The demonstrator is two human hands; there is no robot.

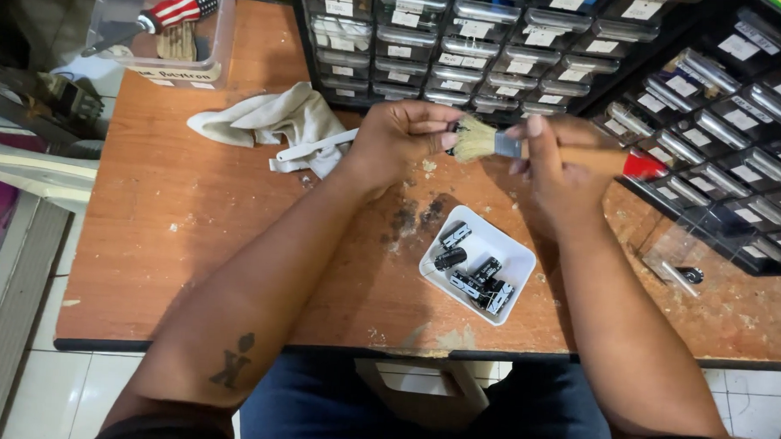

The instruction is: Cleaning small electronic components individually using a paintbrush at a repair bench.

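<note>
My left hand (406, 135) is closed around a small dark part, mostly hidden by the fingers, above the wooden table (174, 229). My right hand (557, 169) grips a paintbrush (506, 144) with pale bristles, a metal ferrule and a wooden handle tipped red. The bristles touch the part in my left hand. Below the hands a small white square tray (519, 259) holds several black cylindrical components (475, 274).
A crumpled white cloth (273, 120) lies on the table at the left. A clear plastic box (168, 30) with a screwdriver stands at the far left corner. Black small-parts drawer cabinets (466, 40) line the back and right (731, 127). An open clear drawer (683, 264) rests at the right.
</note>
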